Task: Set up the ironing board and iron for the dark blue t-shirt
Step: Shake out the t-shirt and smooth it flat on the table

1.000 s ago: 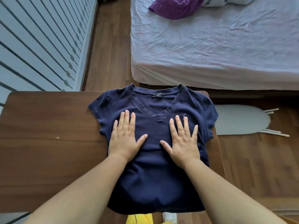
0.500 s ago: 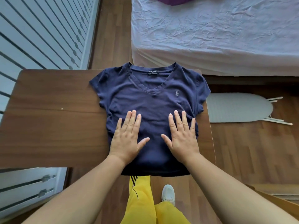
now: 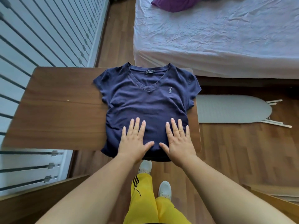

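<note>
A dark blue V-neck t-shirt (image 3: 145,97) lies flat, front up, on the right half of a brown wooden table (image 3: 61,110). My left hand (image 3: 134,139) and my right hand (image 3: 178,139) press flat on its lower part near the hem, fingers straight and spread. The hem hangs slightly over the table's near edge. A grey ironing board (image 3: 231,109) lies folded on the floor to the right of the table, its white legs sticking out at the right end. No iron is in view.
A bed with a wrinkled pale sheet (image 3: 218,34) stands beyond the table, a purple cloth (image 3: 174,3) on it. A white slatted wall (image 3: 45,38) runs along the left. Wooden floor lies around the table; my yellow trousers and white shoes are below it.
Both hands have slid down the shirt from the chest toward the hem, smoothing it. The view has pulled back, so the table's near edge and my legs now show.
</note>
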